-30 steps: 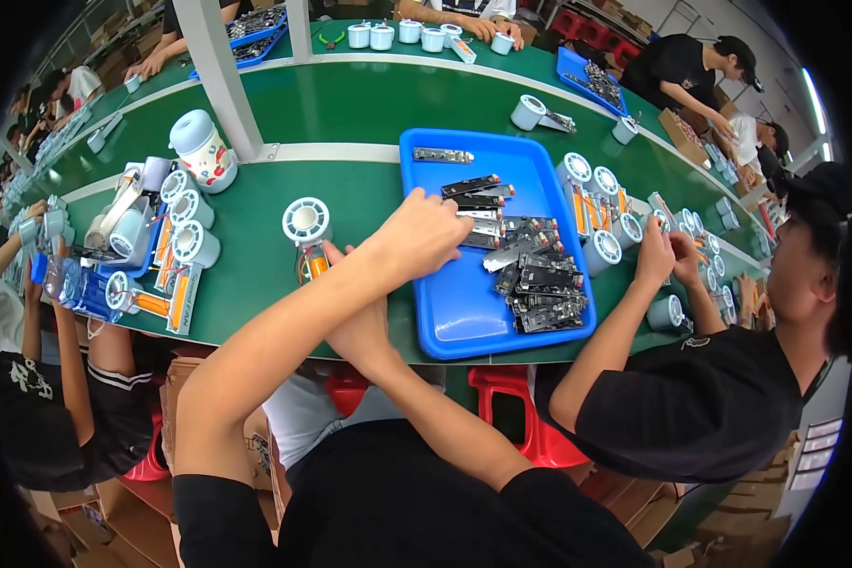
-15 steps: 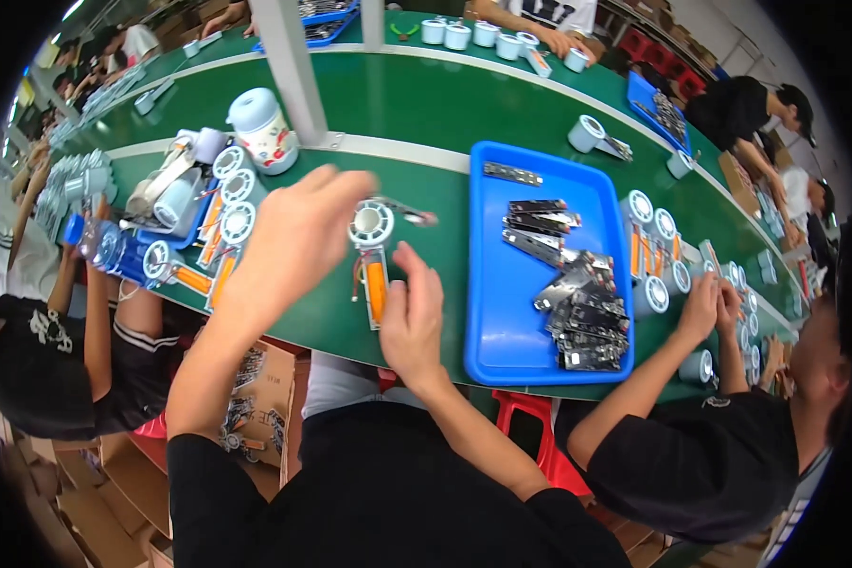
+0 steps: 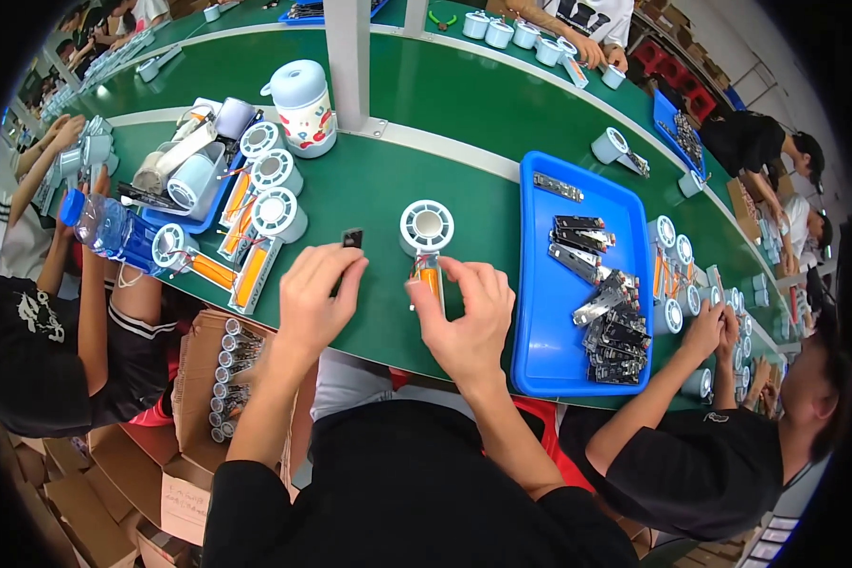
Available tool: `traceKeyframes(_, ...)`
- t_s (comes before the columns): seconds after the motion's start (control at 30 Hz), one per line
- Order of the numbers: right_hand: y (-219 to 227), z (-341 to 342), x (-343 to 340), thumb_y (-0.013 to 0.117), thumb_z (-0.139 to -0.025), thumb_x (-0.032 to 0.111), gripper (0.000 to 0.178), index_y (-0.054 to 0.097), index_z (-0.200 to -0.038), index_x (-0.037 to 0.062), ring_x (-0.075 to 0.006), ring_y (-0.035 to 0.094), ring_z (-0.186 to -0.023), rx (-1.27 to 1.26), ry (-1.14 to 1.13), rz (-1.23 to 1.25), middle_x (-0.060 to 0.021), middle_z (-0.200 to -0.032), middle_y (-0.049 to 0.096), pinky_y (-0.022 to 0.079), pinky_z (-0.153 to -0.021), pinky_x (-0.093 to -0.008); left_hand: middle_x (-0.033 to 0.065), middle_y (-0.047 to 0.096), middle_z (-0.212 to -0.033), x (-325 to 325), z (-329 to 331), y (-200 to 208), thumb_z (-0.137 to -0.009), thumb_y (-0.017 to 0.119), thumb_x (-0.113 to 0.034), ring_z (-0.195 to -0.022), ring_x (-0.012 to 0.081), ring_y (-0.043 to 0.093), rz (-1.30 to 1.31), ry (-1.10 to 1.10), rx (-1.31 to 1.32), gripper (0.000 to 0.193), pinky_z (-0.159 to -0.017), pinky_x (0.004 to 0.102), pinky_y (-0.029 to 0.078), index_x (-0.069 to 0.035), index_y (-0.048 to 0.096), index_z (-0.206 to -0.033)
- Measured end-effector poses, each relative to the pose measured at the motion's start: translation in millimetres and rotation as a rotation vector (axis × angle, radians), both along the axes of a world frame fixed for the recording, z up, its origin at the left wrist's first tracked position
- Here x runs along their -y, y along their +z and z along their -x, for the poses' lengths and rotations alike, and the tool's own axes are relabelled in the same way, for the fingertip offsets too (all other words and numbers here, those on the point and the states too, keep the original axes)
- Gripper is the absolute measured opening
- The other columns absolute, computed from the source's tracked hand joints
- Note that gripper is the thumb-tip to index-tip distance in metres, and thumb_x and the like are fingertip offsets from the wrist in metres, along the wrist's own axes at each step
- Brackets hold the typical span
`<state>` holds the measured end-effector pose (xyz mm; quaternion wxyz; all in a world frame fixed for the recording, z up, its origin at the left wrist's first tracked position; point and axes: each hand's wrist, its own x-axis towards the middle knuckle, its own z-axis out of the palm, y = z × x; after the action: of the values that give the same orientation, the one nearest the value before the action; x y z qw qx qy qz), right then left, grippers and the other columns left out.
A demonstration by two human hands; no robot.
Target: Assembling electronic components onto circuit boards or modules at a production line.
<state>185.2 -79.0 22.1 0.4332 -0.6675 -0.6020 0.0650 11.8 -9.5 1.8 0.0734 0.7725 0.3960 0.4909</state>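
A small white hand-held fan (image 3: 426,228) with an orange battery in its open handle lies on the green table (image 3: 379,180) in front of me. My right hand (image 3: 466,315) pinches the fan's handle from the right. My left hand (image 3: 317,293) holds a small black flat part (image 3: 352,238) between fingertips, just left of the fan's round head. A blue tray (image 3: 544,312) to the right holds several black and silver flat parts (image 3: 608,317).
Left of me lie several finished white fans with orange handles (image 3: 256,222), a clear water bottle (image 3: 109,227) and a white-and-blue jug (image 3: 303,106). A grey post (image 3: 348,57) stands behind. Other people work at both sides. A cardboard box of cylinders (image 3: 225,379) sits below.
My left hand came from the blue tray across to the left of the fan, now holding a small black part. My right hand has closed on the fan's handle.
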Motion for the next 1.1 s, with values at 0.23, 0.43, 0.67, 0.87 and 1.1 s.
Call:
traceKeyframes(0.23, 4, 11, -18, 0.075, -0.085, 0.02, 0.026, 0.07, -0.107, 0.0066, -0.0213, 0.051, -0.083, 0.328, -0.102, 0.085, -0.0054, -0.092, 0.057, 0.038, -0.079, -0.0317, 0.0069, 0.072, -0.102, 24, -4, -6, -0.079, 0.071, 0.008, -0.076, 0.0233, 0.064, 0.368, 0.01, 0.371, 0.021, -0.069, 0.0318, 0.053, -0.001, 0.072, -0.098)
traceKeyframes(0.43, -5, -4, -16, 0.076, -0.083, 0.017, 0.018, 0.071, -0.099, 0.0105, -0.0197, 0.049, -0.076, -0.008, 0.04, 0.041, -0.002, -0.086, 0.055, 0.037, -0.08, -0.0333, 0.0057, 0.071, -0.101, 13, 12, -2, -0.081, 0.07, 0.008, -0.075, 0.0208, 0.061, 0.306, -0.191, 0.067, 0.025, -0.065, 0.0303, 0.05, -0.003, 0.073, -0.103)
traceKeyframes(0.67, 1, -2, -22, 0.074, -0.082, 0.01, 0.015, 0.072, -0.097, 0.0117, -0.0191, 0.047, -0.074, 0.234, 0.038, -0.083, -0.001, -0.083, 0.054, 0.037, -0.08, -0.0338, 0.0055, 0.069, -0.096, -9, -20, 24, -0.084, 0.07, 0.008, -0.071, 0.0154, 0.057, 0.434, -0.253, 0.115, 0.02, -0.062, 0.0254, 0.045, -0.001, 0.074, -0.102)
traceKeyframes(0.87, -4, -8, -23, 0.073, -0.082, 0.008, 0.017, 0.072, -0.099, 0.0106, -0.0195, 0.048, -0.073, 0.253, 0.079, -0.129, -0.001, -0.084, 0.055, 0.038, -0.081, -0.034, 0.0062, 0.069, -0.09, -21, -20, 18, -0.084, 0.072, 0.005, -0.067, 0.0158, 0.055, 0.257, -0.42, -0.047, 0.019, -0.06, 0.0258, 0.044, 0.001, 0.074, -0.102)
traceKeyframes(1.1, -2, -10, -25, 0.072, -0.083, 0.007, 0.016, 0.07, -0.098, 0.0099, -0.0196, 0.048, -0.073, 0.151, 0.154, -0.166, -0.0011, -0.085, 0.056, 0.038, -0.081, -0.0346, 0.0052, 0.069, -0.082, -9, -24, 33, -0.087, 0.071, 0.003, -0.064, 0.0127, 0.054, 0.551, -0.366, 0.079, 0.013, -0.057, 0.0232, 0.043, 0.002, 0.075, -0.099)
